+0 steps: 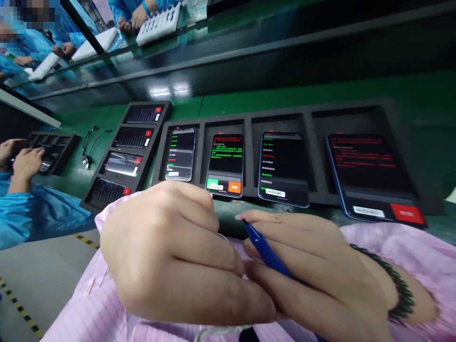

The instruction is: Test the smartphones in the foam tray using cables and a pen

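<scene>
My left hand [171, 256] is closed, knuckles toward the camera, and its fingertips meet my right hand in front of my body. Whatever it grips is hidden, though a bit of thin white cord shows beside its fingers. A blue pen [269, 249] lies between the fingers of my right hand [313, 266], its tip pointing up and to the left. Beyond the hands, a black foam tray [249, 137] holds several phones with lit screens: one phone [181, 154] at left, another [224, 161] with green and orange buttons, a third [283, 166], and a larger-looking one [370, 175] at right.
A second black tray [140, 168] with several phones stands to the left. Black cables [87, 147] lie on the green table [213, 105] past it. At far left, a co-worker's hands [26, 159] work over another tray. More people in blue sleeves sit across the line with white trays [158, 23].
</scene>
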`<state>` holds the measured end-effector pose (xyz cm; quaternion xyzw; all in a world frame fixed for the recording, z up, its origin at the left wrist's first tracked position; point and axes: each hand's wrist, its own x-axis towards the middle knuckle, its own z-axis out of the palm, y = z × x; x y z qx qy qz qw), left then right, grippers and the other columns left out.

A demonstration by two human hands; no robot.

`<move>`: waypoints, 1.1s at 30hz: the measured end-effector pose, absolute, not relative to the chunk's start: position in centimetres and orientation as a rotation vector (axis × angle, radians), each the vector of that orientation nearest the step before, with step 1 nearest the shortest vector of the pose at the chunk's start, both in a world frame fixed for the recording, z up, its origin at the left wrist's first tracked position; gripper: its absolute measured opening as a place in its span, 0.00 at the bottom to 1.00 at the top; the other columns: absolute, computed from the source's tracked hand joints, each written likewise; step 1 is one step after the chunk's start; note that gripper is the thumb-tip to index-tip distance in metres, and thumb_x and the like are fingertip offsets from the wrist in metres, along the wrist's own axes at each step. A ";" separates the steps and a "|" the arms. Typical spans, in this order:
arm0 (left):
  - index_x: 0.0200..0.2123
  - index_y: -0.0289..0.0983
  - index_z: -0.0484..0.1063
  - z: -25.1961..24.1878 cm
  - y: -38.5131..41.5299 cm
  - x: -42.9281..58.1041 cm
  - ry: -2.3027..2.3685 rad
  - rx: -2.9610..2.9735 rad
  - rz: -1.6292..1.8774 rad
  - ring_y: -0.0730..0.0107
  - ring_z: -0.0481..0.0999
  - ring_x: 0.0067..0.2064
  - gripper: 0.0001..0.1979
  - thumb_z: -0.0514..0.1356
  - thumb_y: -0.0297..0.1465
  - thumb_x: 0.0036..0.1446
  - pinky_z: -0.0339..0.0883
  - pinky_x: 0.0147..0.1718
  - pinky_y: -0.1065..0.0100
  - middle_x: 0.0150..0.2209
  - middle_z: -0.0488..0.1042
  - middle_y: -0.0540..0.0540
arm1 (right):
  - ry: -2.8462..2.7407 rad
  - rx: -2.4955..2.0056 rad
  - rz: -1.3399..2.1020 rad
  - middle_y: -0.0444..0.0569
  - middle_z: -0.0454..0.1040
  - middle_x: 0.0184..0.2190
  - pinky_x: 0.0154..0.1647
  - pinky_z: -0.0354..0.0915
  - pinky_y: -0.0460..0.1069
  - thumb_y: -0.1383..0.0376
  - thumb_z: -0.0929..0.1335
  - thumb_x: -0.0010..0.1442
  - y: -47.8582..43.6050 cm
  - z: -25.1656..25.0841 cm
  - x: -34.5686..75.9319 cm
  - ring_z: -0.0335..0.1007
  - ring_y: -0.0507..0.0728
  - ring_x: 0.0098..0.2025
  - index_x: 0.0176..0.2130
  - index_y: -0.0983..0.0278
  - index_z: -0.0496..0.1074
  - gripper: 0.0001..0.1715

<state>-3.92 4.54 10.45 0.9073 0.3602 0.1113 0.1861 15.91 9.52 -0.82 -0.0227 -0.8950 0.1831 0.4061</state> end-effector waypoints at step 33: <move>0.44 0.41 0.79 7.8 4.3 -6.3 0.741 2.504 -0.015 0.66 0.74 0.29 0.09 0.67 0.36 0.60 0.70 0.35 0.66 0.24 0.76 0.50 | -2.390 -0.539 0.259 0.46 0.75 0.30 0.67 0.38 0.81 0.72 0.60 0.57 12.3 -6.0 13.1 0.71 0.63 0.47 0.37 0.62 0.70 0.12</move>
